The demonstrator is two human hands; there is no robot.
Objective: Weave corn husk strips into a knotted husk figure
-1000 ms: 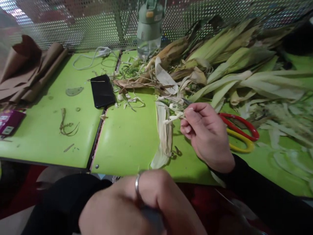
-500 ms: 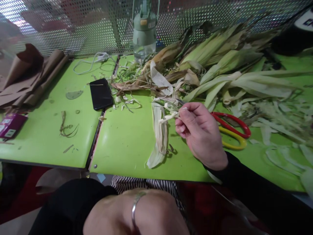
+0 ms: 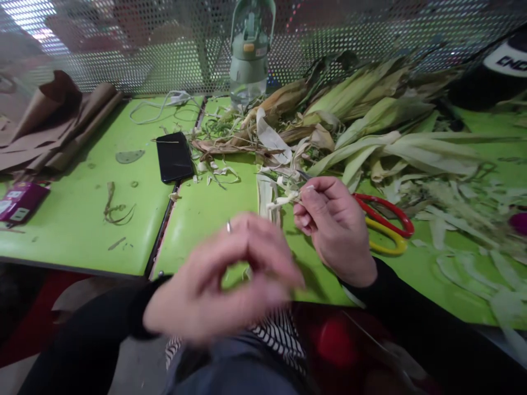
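My right hand (image 3: 333, 227) is closed in a pinch on a small pale knotted strip of corn husk (image 3: 284, 200). Below that strip a longer flat piece of husk (image 3: 267, 192) lies on the green table, its lower part covered by my left hand. My left hand (image 3: 230, 274), smeared by motion, is over the table's front edge. Its fingers curve towards the thumb with a gap inside the loop, and whether the blurred tips hold anything is unclear. Scissors with one red and one yellow handle (image 3: 389, 233) lie behind my right hand, which hides their middle.
Corn husks (image 3: 362, 109) are heaped at the back right, with shredded strips (image 3: 465, 214) beside them. A lidded bottle (image 3: 248, 68) stands against the perforated screen. Left are a black phone (image 3: 174, 157), a white cable (image 3: 152, 112), brown paper (image 3: 61, 126) and a purple box (image 3: 24, 202).
My left hand has risen from the lap area to above the table's front edge. My right hand keeps its pinch in nearly the same place. The view has shifted slightly.
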